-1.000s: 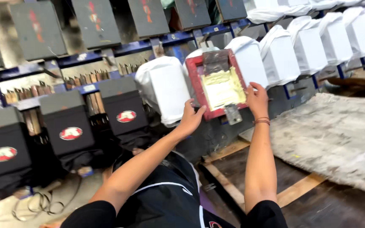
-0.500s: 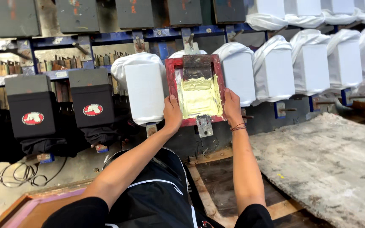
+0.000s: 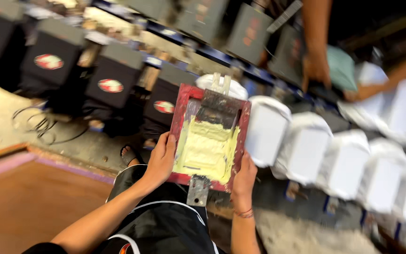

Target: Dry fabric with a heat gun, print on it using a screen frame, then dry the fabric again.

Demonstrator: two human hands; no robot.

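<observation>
Left hand (image 3: 160, 159) and right hand (image 3: 243, 178) grip the red-framed printing screen (image 3: 209, 135) between them, white pallets (image 3: 301, 148) just right

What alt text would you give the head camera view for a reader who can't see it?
Two bare hands, left hand and right hand, hold a red-framed printing screen coated in pale yellow ink. White covered pallets line the right, black printed ones the left.
</observation>
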